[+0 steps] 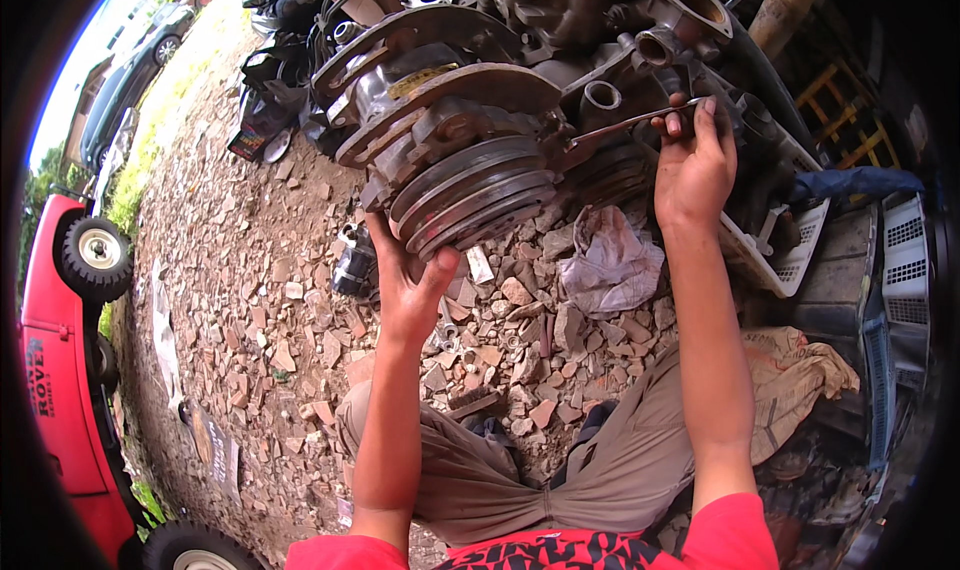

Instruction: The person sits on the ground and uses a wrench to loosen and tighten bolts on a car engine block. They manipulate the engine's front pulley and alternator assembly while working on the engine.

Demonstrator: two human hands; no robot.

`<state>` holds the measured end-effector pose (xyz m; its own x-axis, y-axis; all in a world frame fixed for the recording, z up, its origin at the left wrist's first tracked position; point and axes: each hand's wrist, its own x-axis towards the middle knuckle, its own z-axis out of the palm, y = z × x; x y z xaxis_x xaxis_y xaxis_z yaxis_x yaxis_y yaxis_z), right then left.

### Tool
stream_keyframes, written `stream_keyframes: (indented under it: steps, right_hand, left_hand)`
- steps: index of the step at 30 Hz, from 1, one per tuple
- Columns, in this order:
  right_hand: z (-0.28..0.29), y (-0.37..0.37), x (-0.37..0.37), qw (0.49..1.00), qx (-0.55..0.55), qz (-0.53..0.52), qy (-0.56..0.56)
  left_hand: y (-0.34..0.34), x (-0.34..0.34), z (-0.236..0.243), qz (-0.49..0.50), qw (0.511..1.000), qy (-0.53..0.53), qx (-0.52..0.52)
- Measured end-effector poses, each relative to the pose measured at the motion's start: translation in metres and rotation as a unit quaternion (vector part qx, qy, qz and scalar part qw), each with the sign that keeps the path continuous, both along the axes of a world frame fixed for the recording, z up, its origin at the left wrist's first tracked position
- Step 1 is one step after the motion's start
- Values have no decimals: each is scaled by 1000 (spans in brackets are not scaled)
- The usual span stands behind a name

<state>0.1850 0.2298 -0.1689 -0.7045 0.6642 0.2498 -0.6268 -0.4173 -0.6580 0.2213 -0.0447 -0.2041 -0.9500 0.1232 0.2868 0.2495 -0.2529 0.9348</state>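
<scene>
In front of me is a greasy engine-like assembly with metal plates (470,85) and a grooved pulley (480,190) at its near end. My left hand (410,280) grips the pulley's lower left side, thumb on its near face and fingers hidden behind. In my right hand (695,160), a slim metal wrench (635,122) is pinched between thumb and fingers at its outer end. Its other end reaches the right side of the assembly, just beyond the pulley; whether it sits on a bolt is too small to tell.
Other metal engine parts (690,15) crowd the far right. Broken stone covers the ground, with a dirty cloth (612,260) and a small dark part (355,262) on it. A white plastic crate (775,240) stands right, a red vehicle (70,370) left.
</scene>
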Motion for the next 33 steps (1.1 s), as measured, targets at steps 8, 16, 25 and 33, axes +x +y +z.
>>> stream_keyframes:
  steps: [8,16,25,33]
  right_hand:
    - [14,-21,11,988,148,-10,53]
    - [23,-74,40,884,462,-37,54]
    - [24,-75,44,865,489,-69,86]
    - [27,-40,26,964,256,-56,-50]
  left_hand:
    - [0,-1,0,0,1000,4,-1]
    - [1,1,4,6,1000,2,-9]
    - [1,1,-5,30,999,-12,-2]
    - [1,-1,0,1,1000,2,-9]
